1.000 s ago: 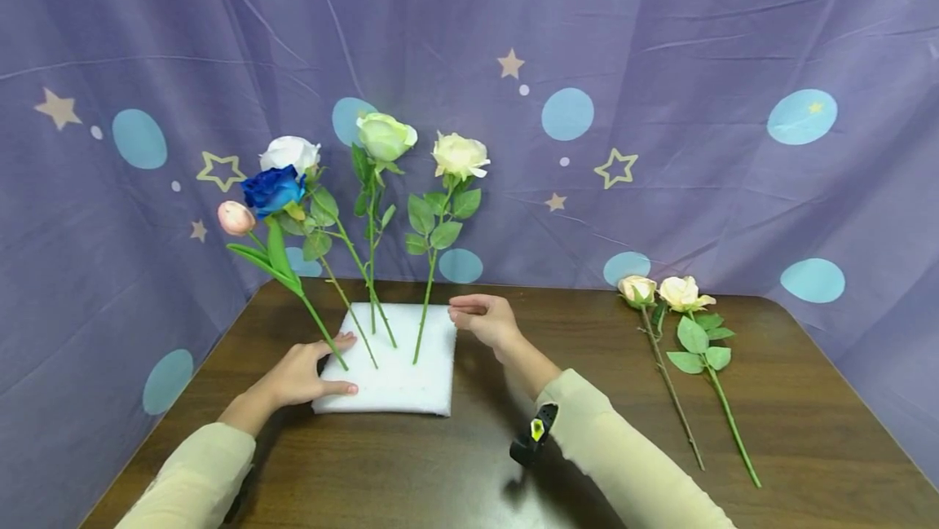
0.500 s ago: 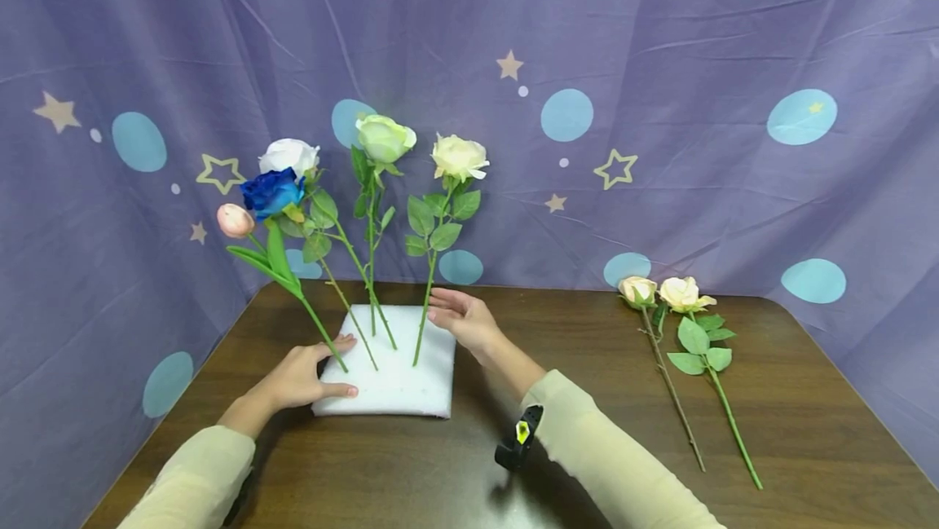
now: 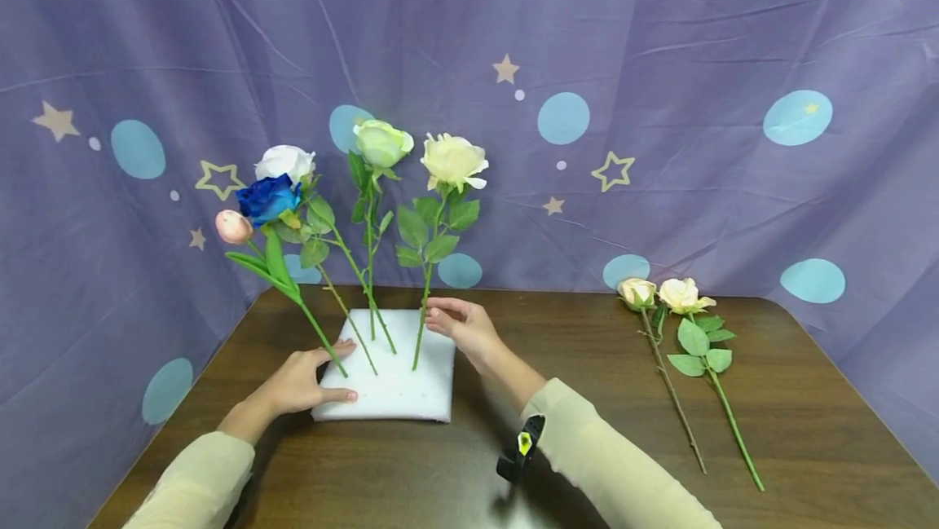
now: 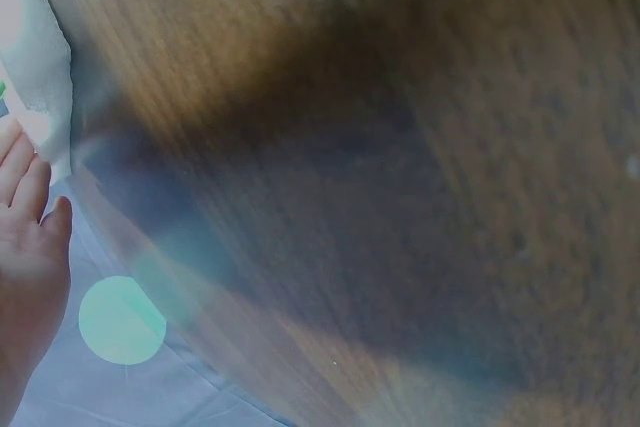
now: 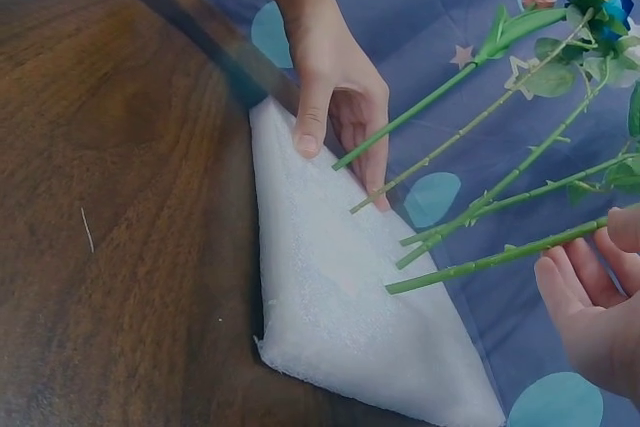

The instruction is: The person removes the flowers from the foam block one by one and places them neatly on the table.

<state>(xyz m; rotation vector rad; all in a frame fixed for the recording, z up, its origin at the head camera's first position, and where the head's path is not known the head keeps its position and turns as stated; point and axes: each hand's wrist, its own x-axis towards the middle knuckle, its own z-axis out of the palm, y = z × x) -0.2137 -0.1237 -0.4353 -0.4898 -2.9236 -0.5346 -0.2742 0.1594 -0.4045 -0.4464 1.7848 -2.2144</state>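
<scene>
The right grip [image 5: 600, 322] holds a green stem [image 5: 480, 262] in white foam [image 5: 335, 297] the left grip [image 5: 340, 67] touches.

Five flowers [image 3: 384, 143] stand in a foam block [image 3: 403, 405] on the left half of a table [image 3: 572, 341], a tulip [image 3: 234, 227] leftmost, a person's left hand [image 3: 302, 382] on the block's left side and right hand [image 3: 469, 332] at the rightmost stem [image 3: 420, 341]; two roses [image 3: 681, 296] lie side by side farther right, with a curtain [image 3: 682, 40] behind the table

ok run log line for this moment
left hand: rests on white foam pad | right hand: holds cream rose stem | also in pad: pink tulip, blue rose, white rose, pale-green rose | on table: two cream-peach roses
</scene>
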